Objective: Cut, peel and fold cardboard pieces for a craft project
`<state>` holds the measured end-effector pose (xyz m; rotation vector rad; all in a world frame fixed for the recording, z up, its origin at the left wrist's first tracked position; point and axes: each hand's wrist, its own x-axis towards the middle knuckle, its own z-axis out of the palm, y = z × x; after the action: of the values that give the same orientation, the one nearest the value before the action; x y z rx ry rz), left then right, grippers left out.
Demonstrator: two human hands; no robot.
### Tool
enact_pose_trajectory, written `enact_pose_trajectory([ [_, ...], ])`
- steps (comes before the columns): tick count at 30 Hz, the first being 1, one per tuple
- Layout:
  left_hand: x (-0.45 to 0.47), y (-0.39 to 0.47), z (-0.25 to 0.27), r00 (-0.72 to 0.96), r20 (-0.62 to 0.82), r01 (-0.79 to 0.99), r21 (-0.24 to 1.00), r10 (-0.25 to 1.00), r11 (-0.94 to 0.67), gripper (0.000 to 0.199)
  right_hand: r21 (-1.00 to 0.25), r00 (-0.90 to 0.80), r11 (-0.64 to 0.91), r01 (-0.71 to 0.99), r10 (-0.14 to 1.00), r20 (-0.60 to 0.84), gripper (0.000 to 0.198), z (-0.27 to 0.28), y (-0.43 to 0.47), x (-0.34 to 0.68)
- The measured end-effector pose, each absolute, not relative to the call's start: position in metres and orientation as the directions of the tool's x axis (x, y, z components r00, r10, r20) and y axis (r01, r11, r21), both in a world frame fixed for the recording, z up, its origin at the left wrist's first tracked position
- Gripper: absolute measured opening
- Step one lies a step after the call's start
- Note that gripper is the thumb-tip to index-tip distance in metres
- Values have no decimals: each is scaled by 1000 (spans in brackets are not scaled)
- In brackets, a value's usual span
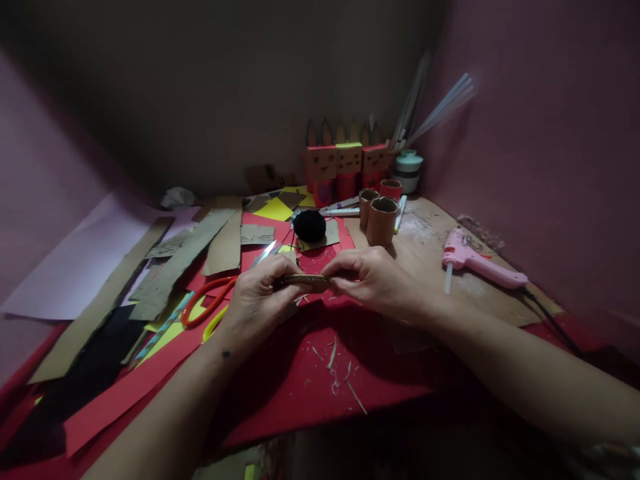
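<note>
A small piece of corrugated cardboard is held edge-on above the red tabletop. My left hand pinches its left end, and my right hand pinches its right end between thumb and fingers. Close to my left wrist lie scissors with red and yellow handles, partly hidden by that hand. Just beyond the cardboard sits a black round ball-like thing. Thin cardboard scraps are scattered on the table below my hands.
Cardboard tubes and box-headed figures with pointed ears stand at the back. A pink glue gun with its cord rests at right. Cardboard strips and a red paper strip cover the left. White sticks stand behind a lidded jar.
</note>
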<state>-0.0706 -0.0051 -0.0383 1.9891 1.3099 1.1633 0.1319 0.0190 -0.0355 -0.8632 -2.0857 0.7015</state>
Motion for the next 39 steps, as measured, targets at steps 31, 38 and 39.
enact_pose_trajectory([
  [31, -57, -14, -27, 199, 124, 500, 840, 972, -209, 15, -639, -480, 657, 399, 744, 465, 6, -56, 16, 119],
  [38, -57, -17, -28, 173, 172, 545, 804, 970, -240, 13, -660, -458, 661, 357, 740, 493, 5, -56, 13, 118],
  [39, -57, -17, -28, 164, 184, 551, 798, 969, -245, 14, -687, -440, 633, 357, 763, 474, 3, -55, 12, 118],
])
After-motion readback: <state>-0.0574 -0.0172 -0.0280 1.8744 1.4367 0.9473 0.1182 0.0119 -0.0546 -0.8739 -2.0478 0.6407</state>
